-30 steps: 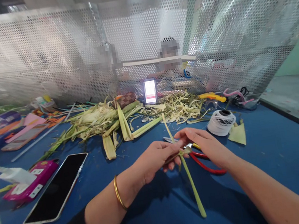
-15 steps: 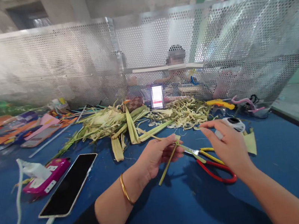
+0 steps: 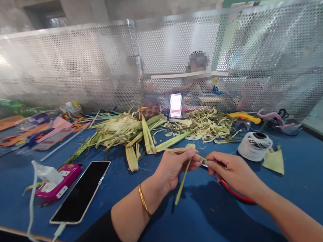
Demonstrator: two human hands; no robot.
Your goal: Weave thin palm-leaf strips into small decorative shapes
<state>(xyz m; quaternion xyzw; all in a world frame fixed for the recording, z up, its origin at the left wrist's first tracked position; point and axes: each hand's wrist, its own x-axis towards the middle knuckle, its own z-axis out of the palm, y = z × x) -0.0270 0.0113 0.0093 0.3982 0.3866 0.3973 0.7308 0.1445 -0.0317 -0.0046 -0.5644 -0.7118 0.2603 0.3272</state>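
My left hand is closed in a pinch on folded green palm leaf strips; one strip hangs down toward the blue table and another sticks out to the left. My right hand is closed too, its fingertips pinching the end of a strip right beside my left hand. Red-handled scissors lie on the table under my right hand, mostly hidden by it.
A heap of palm leaves and trimmings lies behind my hands. A white thread spool and a folded leaf piece sit to the right. A phone on a cable and a pink power bank lie left. A perforated metal screen closes the back; people sit behind it.
My right hand, which had lifted away from the strips and hovered near the spool, has come back to my left hand and pinched a strip end. The camera has shifted slightly.
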